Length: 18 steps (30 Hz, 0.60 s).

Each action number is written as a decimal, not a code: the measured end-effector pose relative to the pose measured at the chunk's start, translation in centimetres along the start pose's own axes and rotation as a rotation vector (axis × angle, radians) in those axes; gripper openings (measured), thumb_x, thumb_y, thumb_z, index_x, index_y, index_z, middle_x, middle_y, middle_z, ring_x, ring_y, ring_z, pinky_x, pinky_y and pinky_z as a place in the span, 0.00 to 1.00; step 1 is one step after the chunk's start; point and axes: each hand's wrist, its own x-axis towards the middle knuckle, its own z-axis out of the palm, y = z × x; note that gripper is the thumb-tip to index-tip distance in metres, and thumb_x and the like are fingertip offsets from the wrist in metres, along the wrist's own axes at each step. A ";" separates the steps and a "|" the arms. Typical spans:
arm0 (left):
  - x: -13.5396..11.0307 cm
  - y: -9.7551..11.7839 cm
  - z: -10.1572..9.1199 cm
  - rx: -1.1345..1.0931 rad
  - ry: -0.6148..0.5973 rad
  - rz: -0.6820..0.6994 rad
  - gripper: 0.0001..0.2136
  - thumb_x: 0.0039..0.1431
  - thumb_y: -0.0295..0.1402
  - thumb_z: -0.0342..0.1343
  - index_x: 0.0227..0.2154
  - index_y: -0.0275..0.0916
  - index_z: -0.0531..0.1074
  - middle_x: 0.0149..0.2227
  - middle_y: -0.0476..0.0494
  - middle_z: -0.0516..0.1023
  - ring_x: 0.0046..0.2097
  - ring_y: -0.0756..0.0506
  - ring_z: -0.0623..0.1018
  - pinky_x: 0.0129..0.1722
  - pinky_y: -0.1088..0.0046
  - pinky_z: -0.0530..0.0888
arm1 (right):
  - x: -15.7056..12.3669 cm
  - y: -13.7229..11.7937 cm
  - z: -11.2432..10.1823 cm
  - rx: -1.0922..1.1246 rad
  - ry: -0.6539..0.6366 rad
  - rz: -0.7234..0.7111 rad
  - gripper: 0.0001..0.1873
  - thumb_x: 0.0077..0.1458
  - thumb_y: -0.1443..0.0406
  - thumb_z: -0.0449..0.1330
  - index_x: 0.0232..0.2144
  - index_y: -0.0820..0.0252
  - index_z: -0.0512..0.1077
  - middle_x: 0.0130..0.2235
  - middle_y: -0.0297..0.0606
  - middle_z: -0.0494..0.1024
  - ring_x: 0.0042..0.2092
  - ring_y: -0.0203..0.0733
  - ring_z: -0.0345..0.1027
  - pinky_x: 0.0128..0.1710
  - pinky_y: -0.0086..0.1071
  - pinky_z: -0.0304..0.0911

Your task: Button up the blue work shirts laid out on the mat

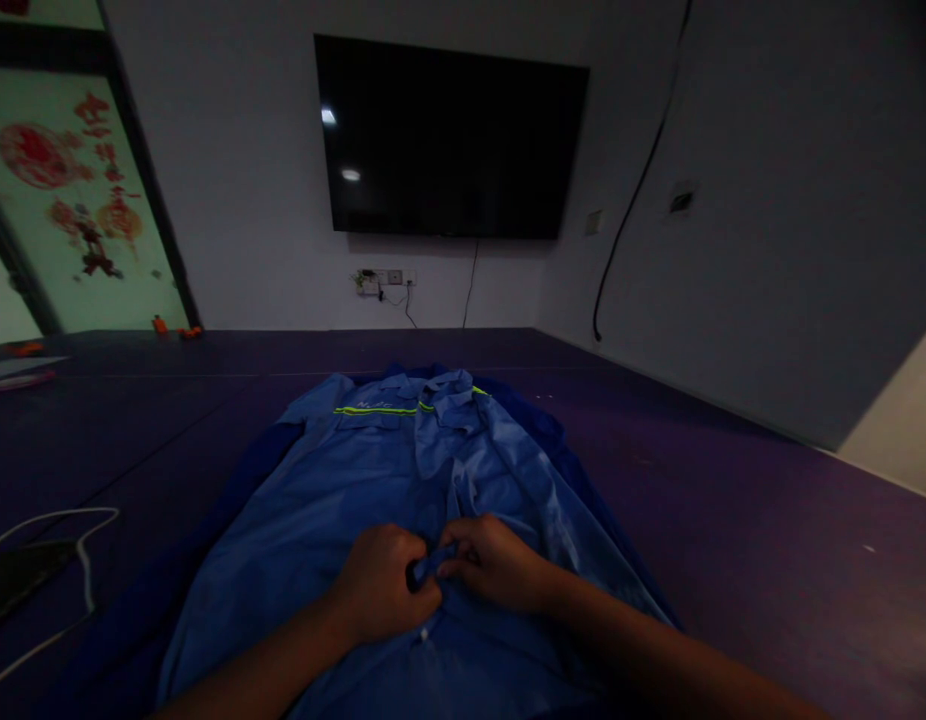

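In the head view, we look down at a blue shirt (283, 540) laid out on a purple floor (733, 500), its collar end away from us and its lower part beneath our forearms; a thin lime stripe (377, 411) crosses the chest, with small pale letters just above it, too blurred for us to read.

Our left hand (388, 585) and right hand (493, 565) meet over the middle of the shirt's front; each pinches a fold of the same cloth between thumb and curled fingers, the fingertips of the two nearly touching; we cannot tell whether a button sits within the grip; a small white spot shows on the cloth just below our left hand.

Darker blue cloth (264, 465) shows from under the shirt along both sides; at the left edge a white cord (86, 575) loops beside a dark, flat object (24, 580).

Beyond, a black TV (448, 140) hangs on the wall (253, 180) above some sockets (395, 277); to its right a black cable (641, 180) dangles; to its left stands a door (80, 210) with red decorations, small orange items (159, 325) near its foot.
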 end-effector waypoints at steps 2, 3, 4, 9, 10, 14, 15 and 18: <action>0.0 0.0 0.0 -0.004 0.000 0.001 0.11 0.47 0.35 0.48 0.15 0.36 0.66 0.18 0.49 0.66 0.22 0.52 0.62 0.25 0.74 0.52 | 0.0 0.0 0.0 -0.015 -0.004 -0.004 0.07 0.48 0.64 0.58 0.32 0.61 0.70 0.20 0.28 0.70 0.22 0.32 0.62 0.22 0.23 0.53; 0.1 0.0 0.0 -0.004 -0.002 0.004 0.11 0.47 0.34 0.48 0.15 0.36 0.66 0.17 0.49 0.66 0.22 0.52 0.61 0.25 0.74 0.52 | 0.0 0.0 0.0 -0.024 -0.004 -0.006 0.07 0.48 0.65 0.58 0.32 0.61 0.70 0.20 0.28 0.70 0.22 0.32 0.62 0.22 0.23 0.53; 0.1 -0.1 0.0 -0.004 -0.005 0.007 0.11 0.47 0.34 0.47 0.14 0.36 0.66 0.17 0.49 0.66 0.22 0.52 0.61 0.25 0.74 0.52 | -0.1 -0.1 0.1 -0.033 -0.003 -0.011 0.07 0.48 0.65 0.58 0.32 0.61 0.70 0.20 0.29 0.70 0.22 0.32 0.62 0.22 0.23 0.53; 0.2 -0.1 -0.1 -0.014 -0.029 0.009 0.11 0.46 0.33 0.47 0.14 0.36 0.66 0.17 0.50 0.65 0.22 0.53 0.60 0.24 0.74 0.51 | -0.2 -0.1 0.1 -0.036 0.005 -0.033 0.07 0.48 0.65 0.58 0.33 0.61 0.70 0.20 0.29 0.69 0.22 0.31 0.61 0.21 0.22 0.52; 0.2 -0.1 -0.1 -0.018 -0.028 0.007 0.11 0.46 0.34 0.47 0.14 0.36 0.66 0.17 0.50 0.65 0.22 0.53 0.60 0.24 0.74 0.51 | -0.2 -0.1 0.1 -0.035 0.007 -0.035 0.07 0.48 0.65 0.58 0.33 0.61 0.70 0.20 0.28 0.69 0.21 0.30 0.61 0.21 0.22 0.52; 0.2 -0.2 -0.2 -0.039 -0.016 0.011 0.10 0.46 0.33 0.47 0.14 0.36 0.65 0.17 0.50 0.64 0.23 0.53 0.60 0.24 0.74 0.52 | -0.2 -0.2 0.0 -0.026 0.015 -0.030 0.08 0.47 0.65 0.59 0.32 0.61 0.70 0.19 0.27 0.67 0.20 0.30 0.59 0.21 0.22 0.51; 0.2 -0.2 -0.2 -0.046 -0.013 0.014 0.10 0.46 0.33 0.47 0.14 0.36 0.64 0.17 0.50 0.64 0.23 0.53 0.60 0.24 0.74 0.52 | -0.3 -0.2 0.0 -0.017 0.015 -0.029 0.08 0.47 0.65 0.59 0.32 0.61 0.69 0.18 0.27 0.66 0.20 0.29 0.58 0.20 0.22 0.51; 0.2 -0.2 -0.2 -0.079 -0.017 0.022 0.10 0.46 0.33 0.48 0.13 0.36 0.62 0.17 0.51 0.63 0.22 0.53 0.60 0.24 0.74 0.53 | -0.4 -0.3 0.0 0.018 0.008 -0.037 0.07 0.46 0.65 0.58 0.31 0.62 0.69 0.17 0.26 0.63 0.19 0.29 0.57 0.18 0.21 0.49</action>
